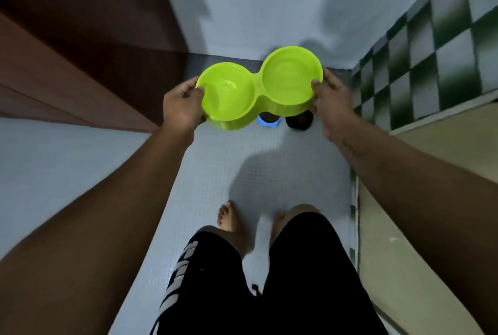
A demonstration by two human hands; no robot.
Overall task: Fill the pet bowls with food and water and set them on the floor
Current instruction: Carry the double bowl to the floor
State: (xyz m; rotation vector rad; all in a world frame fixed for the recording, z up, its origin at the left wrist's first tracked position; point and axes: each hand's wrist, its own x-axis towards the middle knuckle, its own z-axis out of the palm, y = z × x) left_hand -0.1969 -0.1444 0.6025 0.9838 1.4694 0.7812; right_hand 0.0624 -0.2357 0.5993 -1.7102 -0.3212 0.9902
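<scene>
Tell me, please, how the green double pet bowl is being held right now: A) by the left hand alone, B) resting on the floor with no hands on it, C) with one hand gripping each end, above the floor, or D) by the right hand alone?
C: the left hand grips one end of the green double bowl and the right hand the other, holding it up above the tiled floor.

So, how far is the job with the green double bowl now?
Done: the left well of the green double bowl seems to hold clear water; the right well looks empty. In hand: left hand and right hand hold it by its ends above the floor. Left: adding food, it seems, and setting it down.
</scene>
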